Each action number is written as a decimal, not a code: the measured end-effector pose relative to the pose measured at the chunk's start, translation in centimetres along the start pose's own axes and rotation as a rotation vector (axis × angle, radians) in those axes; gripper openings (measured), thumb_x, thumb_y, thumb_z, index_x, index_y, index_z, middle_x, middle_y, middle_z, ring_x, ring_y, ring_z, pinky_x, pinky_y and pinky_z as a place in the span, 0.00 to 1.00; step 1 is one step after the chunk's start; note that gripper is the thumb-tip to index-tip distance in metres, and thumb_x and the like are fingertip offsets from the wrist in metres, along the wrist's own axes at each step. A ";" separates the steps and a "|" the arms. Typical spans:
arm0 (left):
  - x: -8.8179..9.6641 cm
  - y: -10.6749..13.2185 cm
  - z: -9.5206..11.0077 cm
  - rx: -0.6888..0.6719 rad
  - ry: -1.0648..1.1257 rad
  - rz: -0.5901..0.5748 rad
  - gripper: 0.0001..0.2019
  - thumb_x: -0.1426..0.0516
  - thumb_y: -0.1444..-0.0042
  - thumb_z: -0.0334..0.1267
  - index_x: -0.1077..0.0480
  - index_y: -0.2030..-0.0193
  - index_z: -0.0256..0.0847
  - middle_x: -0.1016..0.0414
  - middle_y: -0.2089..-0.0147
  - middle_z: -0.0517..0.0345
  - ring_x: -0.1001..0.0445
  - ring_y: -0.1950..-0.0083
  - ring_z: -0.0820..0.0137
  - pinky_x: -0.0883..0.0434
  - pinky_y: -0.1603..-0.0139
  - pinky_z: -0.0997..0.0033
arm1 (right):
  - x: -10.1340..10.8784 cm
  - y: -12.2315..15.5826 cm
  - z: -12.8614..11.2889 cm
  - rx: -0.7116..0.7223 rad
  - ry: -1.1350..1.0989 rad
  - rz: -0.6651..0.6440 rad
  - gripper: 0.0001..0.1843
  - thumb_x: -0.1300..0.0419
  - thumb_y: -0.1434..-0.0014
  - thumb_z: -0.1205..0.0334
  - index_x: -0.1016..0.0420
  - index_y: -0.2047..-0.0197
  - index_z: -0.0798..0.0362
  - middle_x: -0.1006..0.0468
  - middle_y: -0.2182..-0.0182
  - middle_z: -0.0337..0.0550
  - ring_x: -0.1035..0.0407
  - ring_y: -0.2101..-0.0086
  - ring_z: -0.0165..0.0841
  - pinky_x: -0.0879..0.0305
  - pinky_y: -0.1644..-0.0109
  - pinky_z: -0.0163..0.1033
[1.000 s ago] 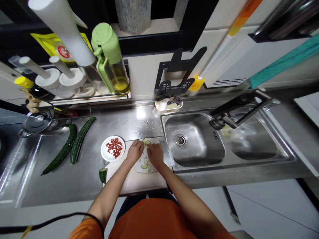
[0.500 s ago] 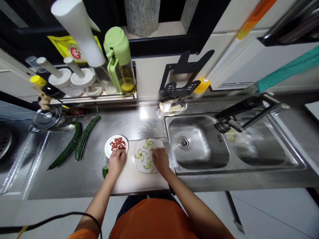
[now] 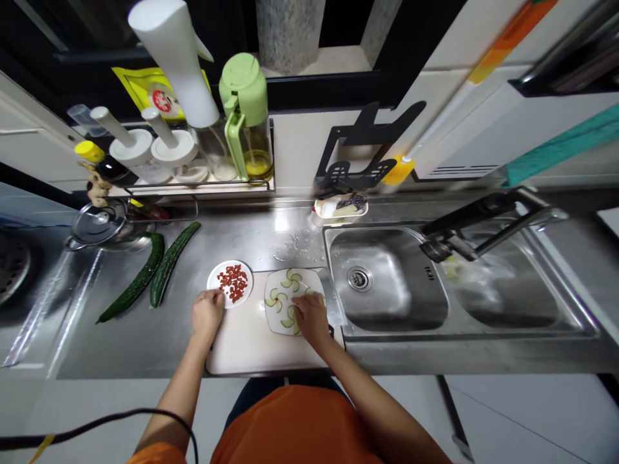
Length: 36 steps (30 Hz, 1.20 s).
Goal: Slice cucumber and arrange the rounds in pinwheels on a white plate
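Observation:
My left hand [image 3: 207, 314] has its fingers curled together at the left rim of a small white dish [image 3: 211, 282]. Small red pieces [image 3: 234, 281] lie in the dish; I cannot make out whether the fingers hold anything. Over a pale, squarish plate [image 3: 280, 327], my right hand [image 3: 311, 317] is closed, its fingertips low near the plate's middle. Whatever they may pinch is too small to tell. Thin cucumber slices [image 3: 275, 301] form pinwheels on the plate, one with a red centre; my right hand partly covers the slices at the right. Beneath the plate lies a light cutting board [image 3: 242, 351].
Two whole cucumbers [image 3: 174, 264] lie on the steel counter at left, near a lidded pot [image 3: 101, 222]. Behind stands a rack with jars and a green-topped oil bottle [image 3: 245, 116]. A double sink [image 3: 387, 277] with a black faucet [image 3: 464, 216] is at right.
My left hand has moved left, from the dish's front edge to its left side, and now hides the cut cucumber piece. My right hand has shifted slightly left over the plate.

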State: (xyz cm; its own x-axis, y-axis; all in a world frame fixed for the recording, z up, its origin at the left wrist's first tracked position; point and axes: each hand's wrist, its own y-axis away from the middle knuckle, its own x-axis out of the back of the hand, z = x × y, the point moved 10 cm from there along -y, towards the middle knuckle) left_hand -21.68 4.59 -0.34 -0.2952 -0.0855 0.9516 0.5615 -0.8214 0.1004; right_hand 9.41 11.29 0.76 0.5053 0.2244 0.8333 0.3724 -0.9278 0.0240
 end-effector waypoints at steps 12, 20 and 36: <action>-0.3 -0.5 -0.1 0.026 0.047 0.004 0.14 0.49 0.45 0.41 0.23 0.63 0.40 0.23 0.61 0.49 0.25 0.61 0.64 0.32 0.56 0.68 | 0.0 0.3 0.2 -0.011 0.001 -0.002 0.12 0.45 0.42 0.67 0.22 0.60 0.50 0.24 0.66 0.44 0.39 0.60 0.38 0.45 0.54 0.42; 0.2 0.1 -0.2 0.077 0.247 0.011 0.14 0.46 0.48 0.47 0.24 0.66 0.40 0.22 0.64 0.53 0.26 0.65 0.67 0.32 0.59 0.69 | 0.6 0.5 0.8 -0.018 -0.010 0.004 0.11 0.45 0.42 0.68 0.21 0.60 0.52 0.24 0.66 0.45 0.38 0.60 0.39 0.43 0.53 0.42; -8.2 6.8 23.4 -0.576 0.477 -0.517 0.05 0.41 0.49 0.33 0.23 0.71 0.41 0.27 0.74 0.60 0.30 0.69 0.73 0.35 0.67 0.74 | 3.3 2.9 6.4 -0.140 -0.039 0.111 0.13 0.47 0.42 0.67 0.22 0.59 0.54 0.21 0.65 0.46 0.34 0.62 0.36 0.44 0.52 0.40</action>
State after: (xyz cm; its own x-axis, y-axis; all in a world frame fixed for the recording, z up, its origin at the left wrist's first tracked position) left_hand 2.61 12.88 -0.63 -0.7637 0.2528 0.5940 -0.1654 -0.9660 0.1985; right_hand 17.12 11.26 0.10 0.5683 0.1267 0.8130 0.2018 -0.9794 0.0115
